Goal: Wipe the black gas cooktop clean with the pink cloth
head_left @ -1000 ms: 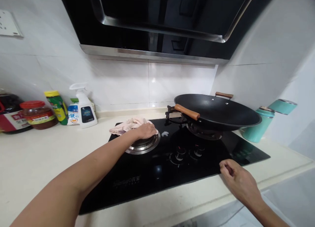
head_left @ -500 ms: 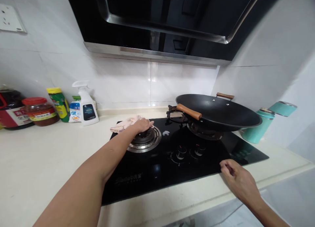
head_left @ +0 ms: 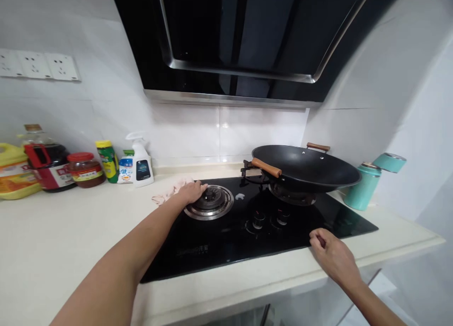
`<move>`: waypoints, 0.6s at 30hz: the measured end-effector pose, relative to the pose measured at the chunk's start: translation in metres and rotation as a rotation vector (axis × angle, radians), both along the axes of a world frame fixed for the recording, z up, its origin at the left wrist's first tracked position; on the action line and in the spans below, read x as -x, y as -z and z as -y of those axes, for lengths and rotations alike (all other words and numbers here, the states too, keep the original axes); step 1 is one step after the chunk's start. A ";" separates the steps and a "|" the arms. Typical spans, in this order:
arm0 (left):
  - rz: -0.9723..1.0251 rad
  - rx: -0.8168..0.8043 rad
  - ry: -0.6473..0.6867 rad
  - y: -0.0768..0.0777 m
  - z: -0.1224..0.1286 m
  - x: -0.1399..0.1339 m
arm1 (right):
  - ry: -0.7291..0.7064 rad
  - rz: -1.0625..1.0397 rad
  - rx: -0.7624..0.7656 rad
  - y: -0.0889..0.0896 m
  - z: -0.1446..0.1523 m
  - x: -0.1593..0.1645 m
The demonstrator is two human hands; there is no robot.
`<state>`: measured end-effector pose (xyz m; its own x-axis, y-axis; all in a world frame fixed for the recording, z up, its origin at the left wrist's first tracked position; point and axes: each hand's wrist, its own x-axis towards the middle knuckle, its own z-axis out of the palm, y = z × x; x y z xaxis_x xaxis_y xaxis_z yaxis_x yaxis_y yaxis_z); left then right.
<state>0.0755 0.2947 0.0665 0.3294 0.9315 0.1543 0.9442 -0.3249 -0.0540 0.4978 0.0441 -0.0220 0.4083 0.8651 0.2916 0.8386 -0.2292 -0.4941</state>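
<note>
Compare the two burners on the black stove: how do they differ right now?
The left burner is bare, its steel ring exposed; the right burner is mostly hidden under the black wok. The left hand presses a pink cloth beside the left burner; nothing touches the right burner's surround. Both sit in the same black glass cooktop.

view: head, single camera | position: worn at head height, standing at the tabletop [head_left: 53, 231] front edge | facing: forward and slightly down toward the black hob [head_left: 255, 231] and tiled wall | range: near, arm's reach, both forearms enter from the bottom edge | frame top: range hood [head_left: 240, 38] | shared views: only one
</note>
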 end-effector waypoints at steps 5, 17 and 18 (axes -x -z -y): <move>0.010 -0.046 -0.088 0.002 0.041 0.013 | -0.017 0.010 0.025 0.003 -0.001 -0.002; 0.062 0.016 0.128 -0.003 0.129 -0.007 | -0.020 0.031 0.016 -0.003 0.002 0.005; 0.088 0.043 0.134 -0.005 0.130 -0.012 | -0.022 0.037 0.006 -0.004 0.002 0.006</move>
